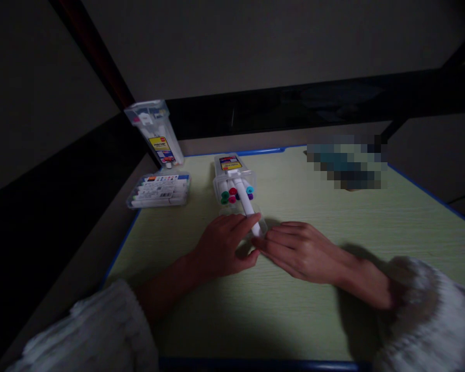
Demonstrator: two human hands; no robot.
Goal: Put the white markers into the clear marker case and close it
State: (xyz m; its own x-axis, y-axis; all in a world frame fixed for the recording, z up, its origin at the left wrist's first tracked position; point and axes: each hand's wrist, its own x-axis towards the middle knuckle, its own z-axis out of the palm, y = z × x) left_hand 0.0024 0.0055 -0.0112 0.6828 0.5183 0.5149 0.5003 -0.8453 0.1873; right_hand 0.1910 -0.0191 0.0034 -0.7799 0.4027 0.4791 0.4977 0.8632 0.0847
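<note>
A white marker (245,199) slants out of the mouth of a clear plastic marker case (217,168) toward me. Inside the case lie several other white markers with green, red, pink, purple and light blue ends. My left hand (222,245) reaches in from the left, its index finger laid across the marker near its lower end, the thumb spread away below. My right hand (302,250) has its fingers together, with the fingertips pinched at the marker's near end. The case's clear lid (263,226) lies open on the table, partly behind my left hand.
At the back left stands an upright clear marker case (160,137) with a yellow label. In front of it, another clear case of white markers (160,190) lies flat. A blurred-out object (344,165) is at the back right. The pale table (313,320) has a blue edge.
</note>
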